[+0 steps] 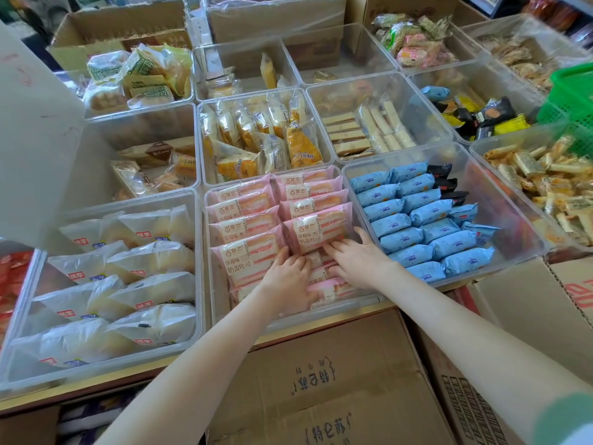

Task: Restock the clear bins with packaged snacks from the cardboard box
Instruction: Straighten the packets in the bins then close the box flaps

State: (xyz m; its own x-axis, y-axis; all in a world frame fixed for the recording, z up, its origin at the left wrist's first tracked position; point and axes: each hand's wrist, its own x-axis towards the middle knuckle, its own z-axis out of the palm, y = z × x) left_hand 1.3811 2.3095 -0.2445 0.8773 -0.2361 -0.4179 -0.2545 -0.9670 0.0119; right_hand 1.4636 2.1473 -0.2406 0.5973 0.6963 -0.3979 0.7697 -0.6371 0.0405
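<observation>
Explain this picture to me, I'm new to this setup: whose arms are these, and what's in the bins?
No machine here: these are a person's two bare arms, filmed by one wide-angle camera worn on their head, looking forward and down. Clear bins of packaged snacks stand on a counter. The left hand and right hand both reach into the middle front bin, fingers laid fairly flat against a pink packet, seemingly settling it into its row; nothing is lifted. The bin to its left holds white packets, the one to its right blue packets. A cardboard box sits below the counter edge.
</observation>
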